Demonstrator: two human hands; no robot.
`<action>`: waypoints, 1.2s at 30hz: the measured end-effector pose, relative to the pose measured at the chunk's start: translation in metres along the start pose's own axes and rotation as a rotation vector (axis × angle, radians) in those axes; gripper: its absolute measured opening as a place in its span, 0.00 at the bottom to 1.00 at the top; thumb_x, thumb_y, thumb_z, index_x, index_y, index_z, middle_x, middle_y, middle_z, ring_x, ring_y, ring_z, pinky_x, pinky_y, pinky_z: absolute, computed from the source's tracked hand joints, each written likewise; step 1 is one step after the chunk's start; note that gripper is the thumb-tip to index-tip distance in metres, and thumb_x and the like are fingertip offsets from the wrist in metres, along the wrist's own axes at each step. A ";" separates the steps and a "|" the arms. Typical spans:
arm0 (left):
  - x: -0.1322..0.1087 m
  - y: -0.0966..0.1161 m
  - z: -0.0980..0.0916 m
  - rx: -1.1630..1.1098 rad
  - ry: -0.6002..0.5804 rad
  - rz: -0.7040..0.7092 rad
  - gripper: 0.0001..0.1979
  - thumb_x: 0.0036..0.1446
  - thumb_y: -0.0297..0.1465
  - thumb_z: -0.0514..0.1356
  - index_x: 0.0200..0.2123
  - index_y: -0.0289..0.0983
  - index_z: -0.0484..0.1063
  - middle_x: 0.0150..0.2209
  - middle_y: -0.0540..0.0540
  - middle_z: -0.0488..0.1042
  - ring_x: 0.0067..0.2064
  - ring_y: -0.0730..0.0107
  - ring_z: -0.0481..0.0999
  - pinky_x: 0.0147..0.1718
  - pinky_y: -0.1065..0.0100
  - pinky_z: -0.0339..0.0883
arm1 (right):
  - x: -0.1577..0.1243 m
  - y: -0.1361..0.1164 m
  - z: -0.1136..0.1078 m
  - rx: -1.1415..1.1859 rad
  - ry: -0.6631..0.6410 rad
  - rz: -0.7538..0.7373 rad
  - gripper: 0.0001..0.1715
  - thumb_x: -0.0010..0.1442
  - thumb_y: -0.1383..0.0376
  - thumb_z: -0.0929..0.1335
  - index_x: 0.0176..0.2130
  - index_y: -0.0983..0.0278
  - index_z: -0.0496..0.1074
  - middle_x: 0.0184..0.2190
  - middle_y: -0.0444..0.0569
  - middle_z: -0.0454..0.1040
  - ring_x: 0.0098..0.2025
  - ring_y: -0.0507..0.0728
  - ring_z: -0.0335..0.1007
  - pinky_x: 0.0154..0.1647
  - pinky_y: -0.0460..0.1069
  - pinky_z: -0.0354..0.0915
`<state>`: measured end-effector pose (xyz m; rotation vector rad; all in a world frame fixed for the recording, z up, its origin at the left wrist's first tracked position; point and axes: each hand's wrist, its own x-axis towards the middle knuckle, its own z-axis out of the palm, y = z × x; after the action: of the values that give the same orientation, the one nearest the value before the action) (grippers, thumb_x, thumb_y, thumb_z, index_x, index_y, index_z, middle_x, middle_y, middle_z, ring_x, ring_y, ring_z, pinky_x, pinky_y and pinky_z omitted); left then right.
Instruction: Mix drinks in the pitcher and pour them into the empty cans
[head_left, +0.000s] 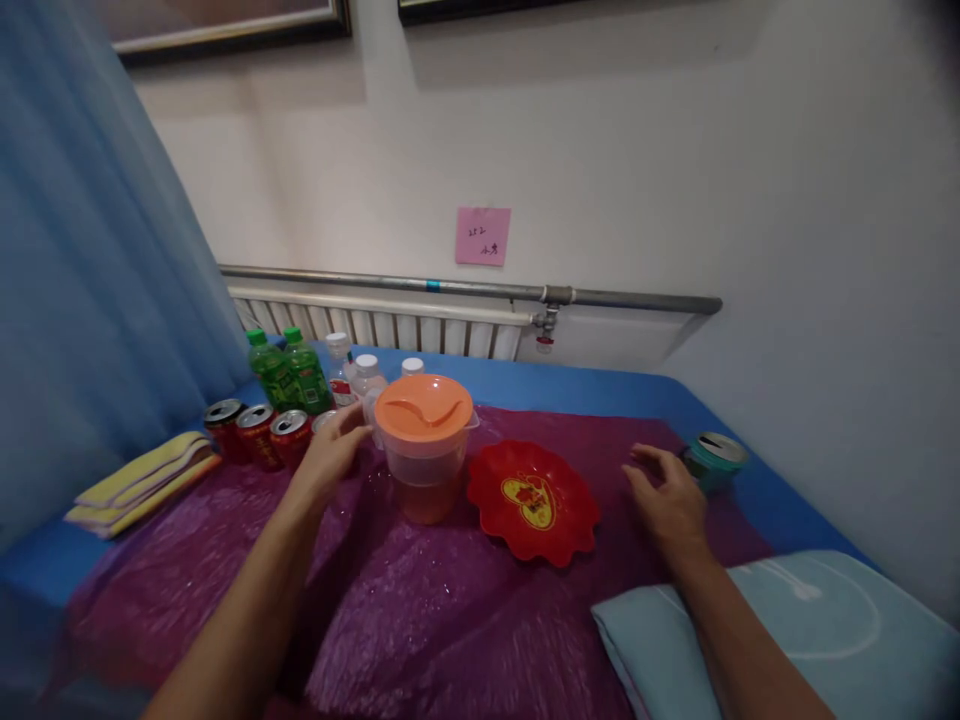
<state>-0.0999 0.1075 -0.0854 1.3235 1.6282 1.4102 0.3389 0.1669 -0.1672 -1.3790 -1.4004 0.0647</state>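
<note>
A clear pitcher with an orange lid and some orange-tinted liquid low inside stands on the purple plastic sheet. Just left of it is my left hand, fingers apart and pointing at its side; whether they touch it I cannot tell. A red scalloped plate with a yellow design lies to the pitcher's right. My right hand hovers over the sheet right of the plate, fingers apart and holding nothing. Close beyond it stands a teal can.
Red cans, green bottles and clear white-capped bottles stand at the back left. Folded yellow cloths lie far left, a light blue cloth front right. A radiator and pipe run behind the blue table.
</note>
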 end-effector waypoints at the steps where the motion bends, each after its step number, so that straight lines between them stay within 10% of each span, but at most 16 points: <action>1: -0.002 0.002 -0.010 0.098 0.081 0.034 0.20 0.55 0.33 0.62 0.52 0.38 0.73 0.56 0.40 0.75 0.61 0.49 0.69 0.65 0.49 0.58 | 0.000 0.000 0.000 0.001 -0.001 0.005 0.15 0.50 0.55 0.67 0.36 0.60 0.73 0.36 0.53 0.79 0.39 0.64 0.77 0.48 0.62 0.72; 6: 0.000 0.003 -0.043 0.602 0.318 0.120 0.28 0.51 0.39 0.64 0.54 0.33 0.72 0.66 0.28 0.61 0.71 0.32 0.46 0.69 0.40 0.33 | 0.000 -0.001 0.003 0.014 -0.014 0.020 0.16 0.49 0.54 0.67 0.36 0.60 0.73 0.35 0.54 0.80 0.39 0.65 0.77 0.48 0.63 0.72; 17: -0.007 0.003 -0.044 1.017 0.237 0.116 0.19 0.48 0.44 0.66 0.35 0.34 0.77 0.55 0.24 0.72 0.61 0.26 0.65 0.57 0.40 0.61 | 0.001 -0.008 0.000 0.083 0.013 0.019 0.14 0.47 0.56 0.68 0.34 0.59 0.73 0.34 0.52 0.79 0.38 0.64 0.76 0.48 0.63 0.72; 23: -0.069 0.044 -0.062 0.570 0.144 0.080 0.35 0.37 0.57 0.68 0.46 0.45 0.76 0.45 0.41 0.81 0.46 0.40 0.78 0.45 0.53 0.69 | -0.003 -0.035 0.001 0.173 -0.006 0.015 0.16 0.51 0.57 0.69 0.40 0.61 0.74 0.39 0.54 0.80 0.42 0.63 0.77 0.51 0.63 0.72; 27: -0.103 0.057 -0.030 0.332 -0.078 0.070 0.36 0.29 0.52 0.75 0.46 0.49 0.79 0.48 0.45 0.81 0.51 0.41 0.77 0.48 0.56 0.72 | -0.011 -0.088 -0.011 0.292 -0.204 -0.012 0.18 0.56 0.55 0.71 0.45 0.60 0.76 0.40 0.50 0.82 0.42 0.60 0.80 0.47 0.56 0.75; 32: -0.120 0.077 0.041 0.105 -0.225 0.084 0.32 0.31 0.41 0.77 0.46 0.49 0.81 0.51 0.43 0.80 0.53 0.41 0.77 0.57 0.50 0.70 | -0.023 -0.158 -0.036 0.506 -0.966 0.001 0.46 0.40 0.57 0.82 0.57 0.55 0.74 0.59 0.49 0.76 0.60 0.66 0.72 0.63 0.61 0.67; 36: -0.128 0.090 0.077 -0.037 -0.285 0.159 0.29 0.36 0.36 0.76 0.46 0.50 0.80 0.51 0.44 0.79 0.54 0.44 0.77 0.58 0.48 0.69 | -0.033 -0.175 -0.039 0.565 -1.078 -0.010 0.57 0.37 0.66 0.82 0.64 0.55 0.67 0.62 0.50 0.73 0.63 0.67 0.69 0.66 0.64 0.62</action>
<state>0.0370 0.0092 -0.0399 1.5808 1.3285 1.2657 0.2401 0.0633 -0.0536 -0.8323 -2.0146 1.2483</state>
